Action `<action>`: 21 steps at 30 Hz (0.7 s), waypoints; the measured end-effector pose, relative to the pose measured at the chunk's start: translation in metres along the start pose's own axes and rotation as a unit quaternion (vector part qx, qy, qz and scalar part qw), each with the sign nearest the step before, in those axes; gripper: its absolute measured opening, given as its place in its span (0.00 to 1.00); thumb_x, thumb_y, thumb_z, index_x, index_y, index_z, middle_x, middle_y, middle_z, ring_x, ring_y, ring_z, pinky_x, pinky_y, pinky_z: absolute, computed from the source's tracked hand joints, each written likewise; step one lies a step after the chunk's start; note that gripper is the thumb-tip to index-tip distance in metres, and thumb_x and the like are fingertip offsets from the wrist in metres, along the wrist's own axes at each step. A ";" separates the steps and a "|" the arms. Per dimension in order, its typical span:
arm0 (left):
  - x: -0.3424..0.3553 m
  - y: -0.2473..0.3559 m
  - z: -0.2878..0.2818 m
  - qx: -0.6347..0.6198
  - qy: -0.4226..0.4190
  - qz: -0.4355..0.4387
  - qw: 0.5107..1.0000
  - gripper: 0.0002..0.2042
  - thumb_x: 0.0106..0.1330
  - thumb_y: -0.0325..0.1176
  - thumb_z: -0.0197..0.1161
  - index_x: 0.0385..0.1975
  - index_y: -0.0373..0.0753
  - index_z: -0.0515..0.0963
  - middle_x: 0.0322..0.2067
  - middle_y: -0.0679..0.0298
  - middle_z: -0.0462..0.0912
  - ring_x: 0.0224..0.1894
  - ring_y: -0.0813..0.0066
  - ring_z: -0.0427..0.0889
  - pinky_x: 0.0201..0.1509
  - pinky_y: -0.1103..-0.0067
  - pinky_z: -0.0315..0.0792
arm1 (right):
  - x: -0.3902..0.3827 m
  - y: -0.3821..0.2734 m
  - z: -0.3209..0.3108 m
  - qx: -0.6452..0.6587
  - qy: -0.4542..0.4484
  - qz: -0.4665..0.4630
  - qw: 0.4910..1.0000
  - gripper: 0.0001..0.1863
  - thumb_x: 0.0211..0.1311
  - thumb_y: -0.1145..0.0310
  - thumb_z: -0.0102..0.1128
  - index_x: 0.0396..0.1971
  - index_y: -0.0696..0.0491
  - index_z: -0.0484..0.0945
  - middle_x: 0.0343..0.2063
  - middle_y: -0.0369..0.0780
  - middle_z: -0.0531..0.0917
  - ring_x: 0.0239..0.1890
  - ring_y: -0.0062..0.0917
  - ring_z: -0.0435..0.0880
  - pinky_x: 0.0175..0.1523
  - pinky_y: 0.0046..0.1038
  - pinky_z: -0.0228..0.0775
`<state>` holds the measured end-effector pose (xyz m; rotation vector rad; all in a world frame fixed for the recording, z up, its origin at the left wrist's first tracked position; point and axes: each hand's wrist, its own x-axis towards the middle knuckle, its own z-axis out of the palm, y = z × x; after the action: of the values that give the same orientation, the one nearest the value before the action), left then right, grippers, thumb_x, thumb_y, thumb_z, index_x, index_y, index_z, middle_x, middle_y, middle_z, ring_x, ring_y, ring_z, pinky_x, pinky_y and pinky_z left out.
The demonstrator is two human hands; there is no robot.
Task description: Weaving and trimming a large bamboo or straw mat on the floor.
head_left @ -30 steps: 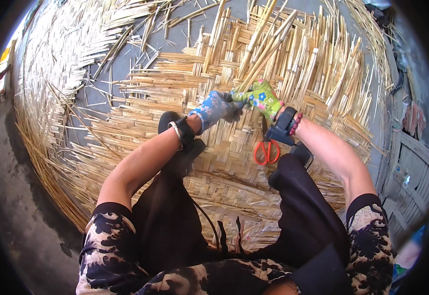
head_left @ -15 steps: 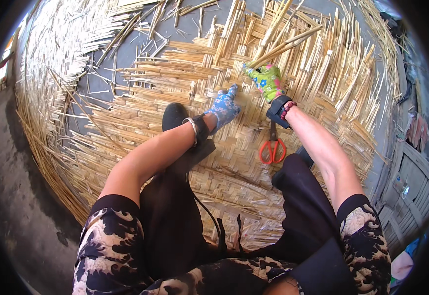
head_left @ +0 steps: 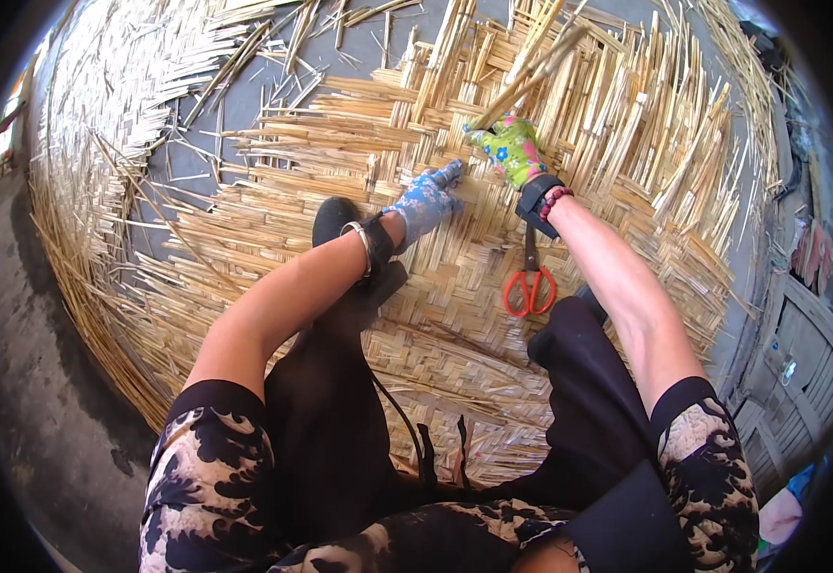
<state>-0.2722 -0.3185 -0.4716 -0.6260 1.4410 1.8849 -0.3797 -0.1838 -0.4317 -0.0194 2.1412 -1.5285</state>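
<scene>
A woven mat of straw-coloured split reeds [head_left: 454, 277] lies under me, its loose reed ends fanning out at the far side and the left. My right hand [head_left: 510, 153], in a green flowered glove, is closed around a reed strip [head_left: 536, 76] that slants up and away over the weave. Just left of it, my left hand [head_left: 426, 203] in a blue flowered glove rests low over the mat, index finger stretched out and fingers apart. Orange-handled scissors [head_left: 529, 291] lie on the mat below my right wrist, their blades partly hidden by it.
Short reed scraps [head_left: 297, 72] litter the grey floor at the far left. Another pale woven panel [head_left: 101, 105] spreads beyond them. Long loose reeds [head_left: 87, 315] edge the mat at left. A weathered wooden panel [head_left: 789, 353] stands at right. My shoe [head_left: 337, 222] presses on the mat.
My left hand has shifted a little left. My right hand has edged left too, and the far end of the reed strip has swung up and left.
</scene>
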 end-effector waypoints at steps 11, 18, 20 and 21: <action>0.001 0.002 0.011 0.133 0.008 0.091 0.987 0.15 0.51 0.18 0.53 0.41 0.36 0.73 0.31 0.69 0.76 0.31 0.83 0.72 0.36 0.86 0.67 | 0.020 -0.014 -0.001 -0.125 -0.018 0.118 0.985 0.17 0.35 0.59 0.66 0.12 0.56 0.70 0.08 0.39 0.69 0.12 0.26 0.70 0.20 0.29 0.61; 0.013 -0.015 -0.001 0.280 -0.009 0.140 0.950 0.12 0.51 0.20 0.54 0.37 0.38 0.74 0.25 0.71 0.75 0.24 0.85 0.70 0.28 0.87 0.66 | 0.006 -0.031 0.005 -0.211 0.002 0.123 0.970 0.15 0.36 0.61 0.65 0.20 0.53 0.72 0.12 0.36 0.73 0.13 0.22 0.71 0.18 0.25 0.63; 0.016 -0.013 0.002 0.323 -0.005 0.055 0.945 0.12 0.51 0.21 0.54 0.36 0.38 0.74 0.24 0.71 0.75 0.23 0.84 0.70 0.26 0.86 0.66 | 0.003 -0.031 0.006 -0.202 0.012 0.106 0.974 0.20 0.32 0.51 0.67 0.13 0.52 0.73 0.10 0.37 0.74 0.13 0.23 0.72 0.22 0.27 0.63; 0.015 -0.010 0.002 0.325 -0.004 0.057 0.944 0.12 0.51 0.21 0.54 0.36 0.38 0.74 0.24 0.71 0.75 0.23 0.84 0.70 0.26 0.86 0.66 | 0.006 -0.028 0.004 -0.200 0.014 0.103 0.974 0.20 0.32 0.51 0.67 0.13 0.52 0.73 0.10 0.37 0.74 0.13 0.23 0.72 0.22 0.27 0.63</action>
<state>-0.2742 -0.3119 -0.4888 -0.2132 1.9870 1.3497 -0.3908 -0.1997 -0.4103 0.0842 2.3566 -0.9701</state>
